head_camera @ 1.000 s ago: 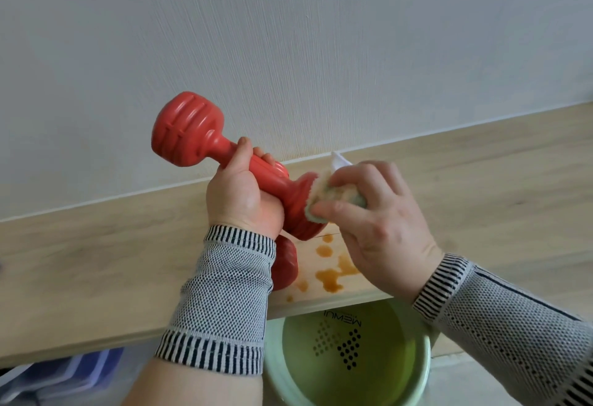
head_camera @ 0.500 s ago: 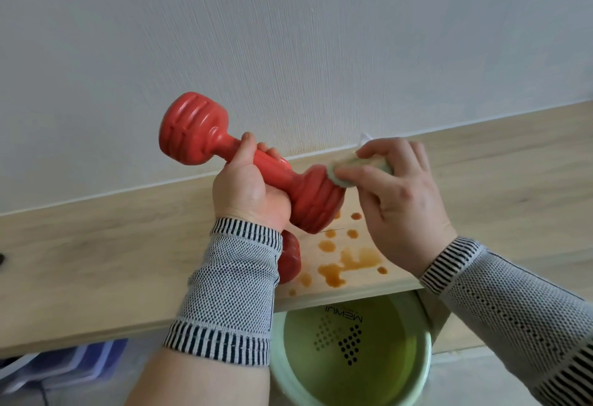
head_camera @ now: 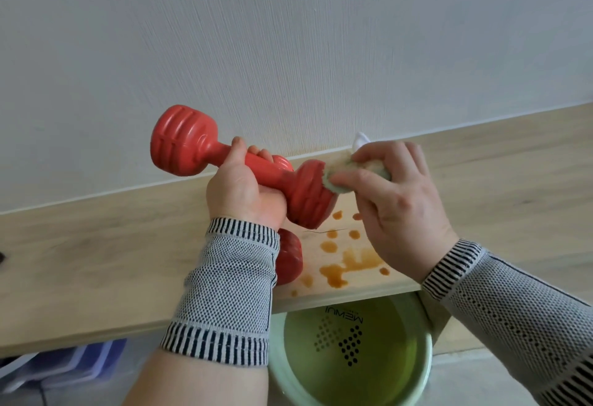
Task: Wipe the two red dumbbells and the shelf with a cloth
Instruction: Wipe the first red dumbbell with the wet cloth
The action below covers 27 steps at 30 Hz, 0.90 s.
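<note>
Left hand [head_camera: 244, 192] grips ribbed red dumbbell [head_camera: 237, 165]; right hand [head_camera: 398, 203] pinches cloth [head_camera: 353, 171] against it

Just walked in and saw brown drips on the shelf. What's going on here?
A person is cleaning. The left hand holds a red dumbbell by its handle above the wooden shelf, while the right hand presses a cloth against its near end. A second red dumbbell lies below, beside the brown spill, not yet wiped.
</note>
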Each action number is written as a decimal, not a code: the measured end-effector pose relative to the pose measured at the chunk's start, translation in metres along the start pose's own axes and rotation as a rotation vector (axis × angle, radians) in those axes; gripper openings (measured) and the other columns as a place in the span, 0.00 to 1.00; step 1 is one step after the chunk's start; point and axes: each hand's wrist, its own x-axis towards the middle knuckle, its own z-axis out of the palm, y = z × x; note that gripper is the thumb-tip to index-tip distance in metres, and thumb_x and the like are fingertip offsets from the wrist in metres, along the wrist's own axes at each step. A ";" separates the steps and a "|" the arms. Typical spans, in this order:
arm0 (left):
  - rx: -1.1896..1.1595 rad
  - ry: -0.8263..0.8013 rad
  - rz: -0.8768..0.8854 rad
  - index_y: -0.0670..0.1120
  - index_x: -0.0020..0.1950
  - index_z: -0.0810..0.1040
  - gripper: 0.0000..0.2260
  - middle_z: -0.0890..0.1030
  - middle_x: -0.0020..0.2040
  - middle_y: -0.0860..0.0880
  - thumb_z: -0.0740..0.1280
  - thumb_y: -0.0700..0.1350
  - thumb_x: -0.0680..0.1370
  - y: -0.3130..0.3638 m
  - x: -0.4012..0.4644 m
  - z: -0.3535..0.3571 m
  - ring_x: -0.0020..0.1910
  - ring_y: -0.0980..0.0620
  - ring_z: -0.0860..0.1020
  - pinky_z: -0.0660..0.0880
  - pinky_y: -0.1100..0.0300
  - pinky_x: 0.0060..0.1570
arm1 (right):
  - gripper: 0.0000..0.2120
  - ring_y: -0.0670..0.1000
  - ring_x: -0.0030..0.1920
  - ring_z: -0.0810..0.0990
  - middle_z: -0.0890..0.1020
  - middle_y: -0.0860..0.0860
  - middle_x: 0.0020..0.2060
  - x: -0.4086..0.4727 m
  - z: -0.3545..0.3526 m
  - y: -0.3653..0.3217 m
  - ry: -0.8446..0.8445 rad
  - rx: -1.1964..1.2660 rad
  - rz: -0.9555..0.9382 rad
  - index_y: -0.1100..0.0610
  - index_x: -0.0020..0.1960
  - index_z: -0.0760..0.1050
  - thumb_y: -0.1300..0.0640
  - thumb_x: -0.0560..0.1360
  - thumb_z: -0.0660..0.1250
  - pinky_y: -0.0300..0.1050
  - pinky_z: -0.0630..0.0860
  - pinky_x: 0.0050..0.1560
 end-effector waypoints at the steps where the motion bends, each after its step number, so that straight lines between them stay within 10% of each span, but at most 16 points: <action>1: 0.009 0.003 0.009 0.45 0.42 0.74 0.07 0.74 0.33 0.51 0.67 0.43 0.79 -0.001 0.001 -0.001 0.29 0.55 0.73 0.76 0.56 0.50 | 0.13 0.59 0.49 0.71 0.77 0.59 0.49 -0.002 0.001 -0.002 -0.010 -0.005 -0.013 0.57 0.48 0.82 0.67 0.71 0.62 0.52 0.74 0.46; 13: -0.004 -0.121 0.014 0.47 0.40 0.71 0.08 0.73 0.32 0.52 0.65 0.42 0.79 0.001 -0.003 -0.001 0.27 0.56 0.73 0.73 0.64 0.31 | 0.12 0.59 0.48 0.72 0.77 0.59 0.48 0.000 -0.002 -0.001 -0.007 0.005 0.001 0.57 0.48 0.82 0.68 0.71 0.63 0.46 0.71 0.48; 19: 0.041 -0.221 0.001 0.50 0.35 0.69 0.13 0.69 0.30 0.56 0.68 0.50 0.78 0.003 -0.007 0.000 0.26 0.59 0.70 0.68 0.62 0.36 | 0.12 0.59 0.53 0.74 0.75 0.57 0.51 0.007 -0.014 0.020 0.064 0.109 0.230 0.58 0.52 0.81 0.66 0.73 0.61 0.52 0.74 0.51; 27: 0.091 -0.262 0.033 0.50 0.34 0.66 0.15 0.68 0.27 0.56 0.66 0.47 0.79 0.002 -0.007 0.001 0.23 0.60 0.67 0.68 0.64 0.30 | 0.14 0.58 0.49 0.72 0.78 0.60 0.48 -0.001 -0.011 -0.014 0.004 0.081 -0.102 0.58 0.50 0.83 0.65 0.75 0.60 0.45 0.71 0.50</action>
